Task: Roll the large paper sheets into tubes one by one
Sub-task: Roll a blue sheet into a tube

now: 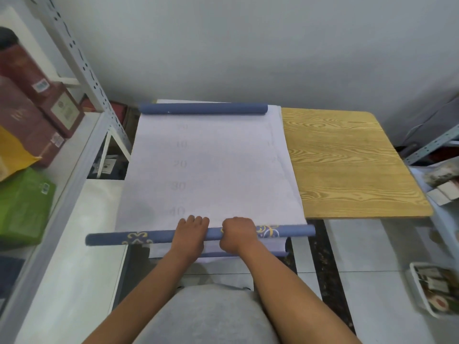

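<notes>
**paperguy:** So where was the paper sheet (211,170) at that point?

**rollwatch:** Laid flat on the wooden table (347,165), covering its left part, white side up with faint numbers printed down the middle. The near end was already wound into a blue roll (154,238) with gold patterns, sitting right at the table's front edge and sticking out past the sheet on both sides. Another blue tube (203,108) lay across the far end, by the wall.

**paperguy:** And the hands?

**rollwatch:** Both on the near roll, close together around the middle. The left hand (190,230) lay over the top, fingers fairly straight and side by side, tips touching the flat sheet. The right hand (238,232) was curled into a fist round the roll, knuckles up. Couldn't see either thumb.

**paperguy:** Anything nearby?

**rollwatch:** Metal shelving (82,63) on the left with dark red boxes (37,108) and a green bag (22,207).
</notes>
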